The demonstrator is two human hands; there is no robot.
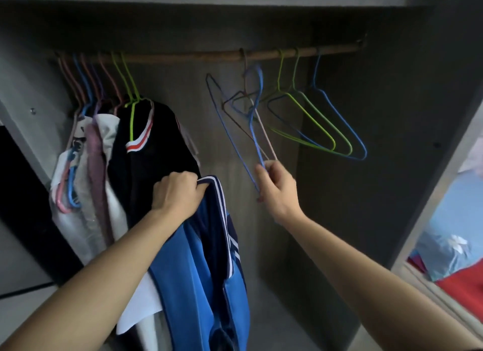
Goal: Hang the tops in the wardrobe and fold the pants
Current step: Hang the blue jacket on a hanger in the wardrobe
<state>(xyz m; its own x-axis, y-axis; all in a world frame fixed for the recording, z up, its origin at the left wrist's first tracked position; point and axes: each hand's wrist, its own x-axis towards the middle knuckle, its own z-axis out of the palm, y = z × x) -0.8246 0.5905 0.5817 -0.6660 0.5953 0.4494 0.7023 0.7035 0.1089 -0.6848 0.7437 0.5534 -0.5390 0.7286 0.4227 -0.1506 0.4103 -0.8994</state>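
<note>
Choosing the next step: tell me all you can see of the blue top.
The blue top looks like smooth, slightly shiny fabric, bright blue with navy panels and a navy band edged in white stripes. It hangs limp and bunched from the left hand, which grips that band. It is on no hanger; the right hand pinches a blue hanger beside it. Behind it hangs a black top; white cloth shows at its lower left.

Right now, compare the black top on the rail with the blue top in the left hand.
The black top hangs from a green hanger on the rail; the blue top, on no hanger, is gripped by the left hand. The black top's trim is red and white; the blue top's is navy and white. Both have striped trim.
</note>
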